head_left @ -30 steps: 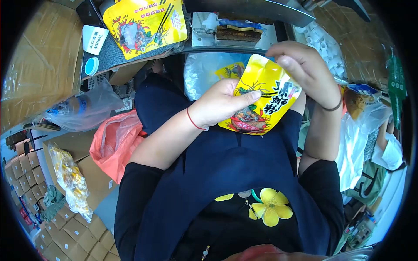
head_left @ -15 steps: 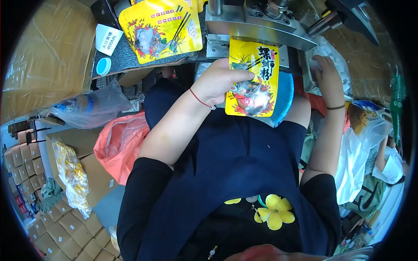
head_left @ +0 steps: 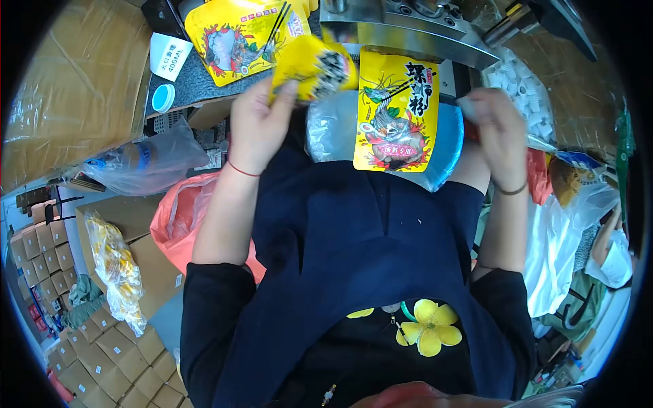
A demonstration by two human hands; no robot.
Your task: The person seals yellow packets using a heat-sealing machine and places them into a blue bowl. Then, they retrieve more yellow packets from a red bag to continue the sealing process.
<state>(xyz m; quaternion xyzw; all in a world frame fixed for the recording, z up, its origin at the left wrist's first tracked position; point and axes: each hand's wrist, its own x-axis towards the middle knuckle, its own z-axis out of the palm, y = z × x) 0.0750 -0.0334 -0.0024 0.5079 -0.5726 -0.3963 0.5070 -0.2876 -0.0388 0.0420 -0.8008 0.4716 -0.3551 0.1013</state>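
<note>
My left hand [head_left: 262, 122] pinches a yellow printed pouch [head_left: 314, 71], tilted and blurred by motion, left of the metal machine [head_left: 422, 41]. Directly under the machine's front bar, another yellow pouch [head_left: 398, 115] with black characters and a noodle picture hangs upright, its top edge at the bar. Neither hand touches it. To its right, my right hand [head_left: 502, 129] has its fingers drawn together around a small whitish plastic piece, partly hidden and blurred. Beside that hand is a heap of small white plastic pieces [head_left: 530, 102].
More yellow pouches [head_left: 238, 44] lie on the bench at upper left, near a white paper label [head_left: 170, 56] and a blue-topped cap [head_left: 162, 98]. A clear-and-blue plastic basin [head_left: 333, 129] sits behind the hanging pouch. A pink bag [head_left: 183, 217] and cardboard boxes [head_left: 102, 360] are at left.
My left hand has left the pouch at the machine and moved left, now with another pouch. My right hand has come left from the white pieces towards the machine.
</note>
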